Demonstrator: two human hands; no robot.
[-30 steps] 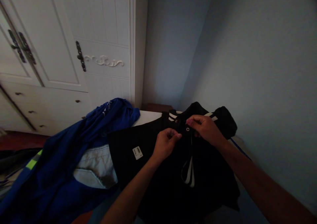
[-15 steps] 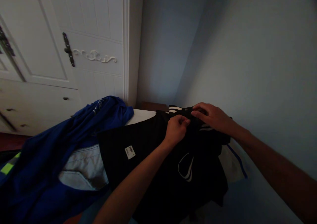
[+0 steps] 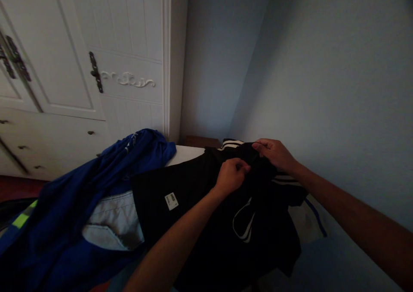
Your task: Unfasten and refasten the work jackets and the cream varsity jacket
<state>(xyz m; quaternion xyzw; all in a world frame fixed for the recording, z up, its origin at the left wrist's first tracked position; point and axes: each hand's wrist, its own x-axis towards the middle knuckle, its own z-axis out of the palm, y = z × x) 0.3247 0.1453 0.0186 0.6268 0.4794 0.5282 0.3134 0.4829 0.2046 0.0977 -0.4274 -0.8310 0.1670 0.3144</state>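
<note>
A black shirt (image 3: 200, 223) with white-striped trim and a small white label lies spread out in front of me. My left hand (image 3: 232, 174) is closed in a pinch at the upper middle of this shirt, close to the collar. Just to the right and a little higher, my right hand (image 3: 273, 153) grips the shirt's dark edge between thumb and fingers. Between the two hands the cloth is too dark to show any fastener. A white-striped loop of trim (image 3: 244, 223) shows below them.
Blue clothing (image 3: 64, 214) with a yellow-green band lies to the left, beside pale grey-blue fabric (image 3: 111, 221). Behind stands a white wardrobe (image 3: 135, 33) with dark handles. A pale wall (image 3: 338, 89) rises close on the right. White cloth with a blue stripe (image 3: 311, 219) shows beneath the shirt.
A round metal snap visible earlier at the shirt's opening is now hidden. My right hand moved up and rightward, and my left hand followed to the right. The camera view shifted slightly.
</note>
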